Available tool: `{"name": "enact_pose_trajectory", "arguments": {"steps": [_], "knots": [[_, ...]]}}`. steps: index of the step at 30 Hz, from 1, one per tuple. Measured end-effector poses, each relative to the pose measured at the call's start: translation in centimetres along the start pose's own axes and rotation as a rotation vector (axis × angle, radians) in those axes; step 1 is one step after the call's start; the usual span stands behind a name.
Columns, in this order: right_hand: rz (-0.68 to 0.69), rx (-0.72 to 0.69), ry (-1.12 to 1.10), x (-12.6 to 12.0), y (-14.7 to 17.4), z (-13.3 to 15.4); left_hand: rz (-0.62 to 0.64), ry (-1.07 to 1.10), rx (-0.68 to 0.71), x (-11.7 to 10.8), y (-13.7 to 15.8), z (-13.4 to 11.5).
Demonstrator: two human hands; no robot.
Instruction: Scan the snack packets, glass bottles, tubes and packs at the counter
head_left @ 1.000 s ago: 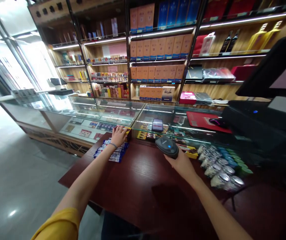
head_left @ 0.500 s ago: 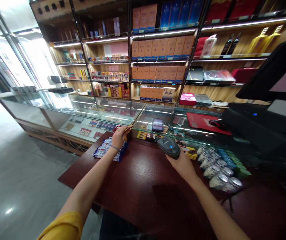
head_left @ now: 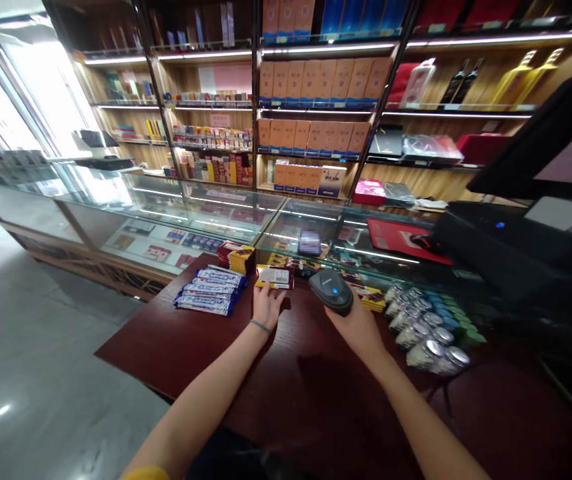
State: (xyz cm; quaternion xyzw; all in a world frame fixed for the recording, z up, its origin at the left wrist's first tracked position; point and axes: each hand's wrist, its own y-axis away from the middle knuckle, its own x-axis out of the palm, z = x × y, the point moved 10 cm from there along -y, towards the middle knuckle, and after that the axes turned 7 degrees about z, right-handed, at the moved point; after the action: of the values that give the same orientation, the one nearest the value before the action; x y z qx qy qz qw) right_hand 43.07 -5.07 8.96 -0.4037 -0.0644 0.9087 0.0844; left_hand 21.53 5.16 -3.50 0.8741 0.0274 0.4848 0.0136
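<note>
My left hand (head_left: 267,307) grips the lower edge of a flat red-and-yellow chocolate bar (head_left: 275,276), its barcode side turned up toward me. My right hand (head_left: 359,327) is closed around the handle of a black barcode scanner (head_left: 331,291) with a small blue light. The scanner's head is just right of the bar, apart from it. Left of my left hand, a stack of similar red and yellow bars (head_left: 236,257) stands at the table's back edge. Blue-and-white wrapped bars (head_left: 211,291) lie in a row in front of that stack.
On the right of the dark red table (head_left: 246,400) stand silver-lidded jars (head_left: 423,352) and green-topped containers (head_left: 459,319). Yellow packets (head_left: 372,298) lie behind my right hand. A glass display counter (head_left: 196,207) borders the table's back, with a black monitor (head_left: 531,143) at right.
My left hand has moved right from the stack, bringing one chocolate bar with it. The scanner stays in my right hand. The camera view has shifted slightly.
</note>
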Motion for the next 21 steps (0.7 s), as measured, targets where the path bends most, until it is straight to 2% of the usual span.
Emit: {"name": "enact_pose_trajectory", "arguments": {"steps": [4, 10, 21], "knots": [[0.156, 0.075, 0.060, 2.5, -0.1, -0.5, -0.038, 0.019, -0.060, -1.2, -0.2, 0.9], [0.239, 0.045, 0.129, 4.2, 0.2, -0.3, -0.025, -0.018, -0.082, -1.4, -0.4, 1.1], [0.288, 0.056, 0.152, 3.8, 0.4, 0.3, -0.013, -0.064, -0.081, -1.2, -0.2, 1.1]]}}
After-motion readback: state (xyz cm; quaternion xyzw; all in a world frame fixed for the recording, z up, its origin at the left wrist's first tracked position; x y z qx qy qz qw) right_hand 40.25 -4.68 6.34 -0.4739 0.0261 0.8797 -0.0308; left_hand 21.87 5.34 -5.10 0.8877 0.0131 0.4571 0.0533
